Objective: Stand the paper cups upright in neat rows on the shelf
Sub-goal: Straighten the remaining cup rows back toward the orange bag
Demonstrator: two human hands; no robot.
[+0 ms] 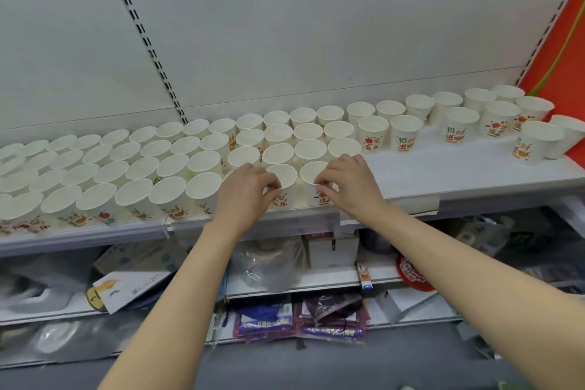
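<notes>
Setting two cups into the front row was the step in hand. The left hand (pixel 245 188) pinched the near rim of one cup (pixel 282 177) with curled fingers, and the right hand (pixel 348 182) pinched the rim of the next cup (pixel 314 175) just beside it to the right; both stood upright at the front edge of the shelf (pixel 443 177). Left of them, four packed rows (pixel 126 168) already filled the shelf. To the right, loose cups (pixel 459 123) stood apart along the back and far end, upright but unaligned. Judging from this, the next move called for nudging both cups flush with the rows behind, letting go, then reaching right for more cups.
</notes>
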